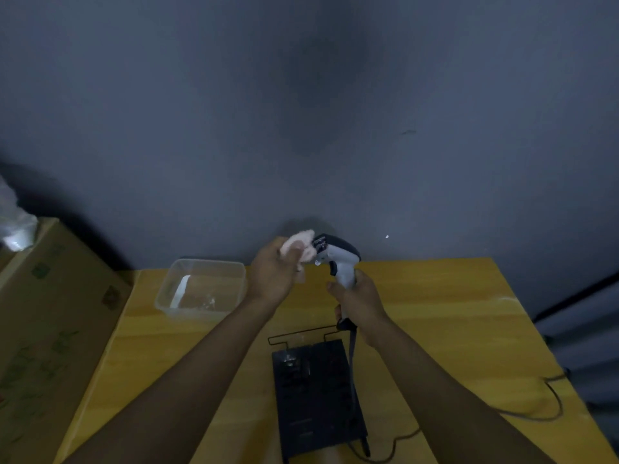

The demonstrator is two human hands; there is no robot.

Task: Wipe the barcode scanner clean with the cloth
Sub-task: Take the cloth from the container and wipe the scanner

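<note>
A grey and black barcode scanner (339, 256) is held upright above the yellow table (435, 313). My right hand (358, 301) grips its handle from below. The scanner's head points left. My left hand (276, 274) is closed around a bunched pale pink cloth (301, 244). The cloth presses against the front face of the scanner's head. A dark cable (351, 349) hangs down from the bottom of the handle.
A clear plastic tub (174, 289) sits on the table's far left. A black flat device with a wire frame (315, 396) lies in the near middle, and a cord (549, 406) trails to the right. A cardboard box (50, 313) stands left of the table. A grey wall is behind.
</note>
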